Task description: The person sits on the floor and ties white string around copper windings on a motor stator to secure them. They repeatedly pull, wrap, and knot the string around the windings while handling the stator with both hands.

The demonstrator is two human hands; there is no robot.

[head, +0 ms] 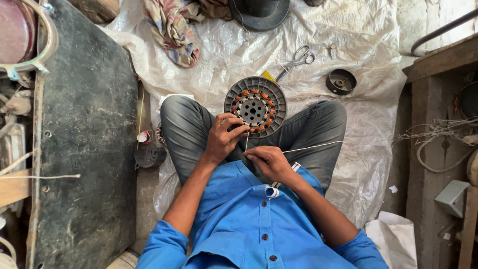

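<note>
A round grey fan stator (pixel 255 105) with copper-coloured windings rests on my crossed legs. My left hand (pixel 223 136) grips its near rim, fingers curled over the edge. My right hand (pixel 269 160) sits just below it, pinching a thin pale thread (pixel 313 146) that runs from the stator down to my fingers and off to the right across my knee. I wear grey trousers and a blue shirt.
Scissors (pixel 298 59) and a small black round cap (pixel 341 81) lie on the white plastic sheet (pixel 358 45) beyond my knees. A dark board (pixel 84 134) stands at the left, crumpled cloth (pixel 174 30) at the top, a wooden bench with wires (pixel 438 134) at the right.
</note>
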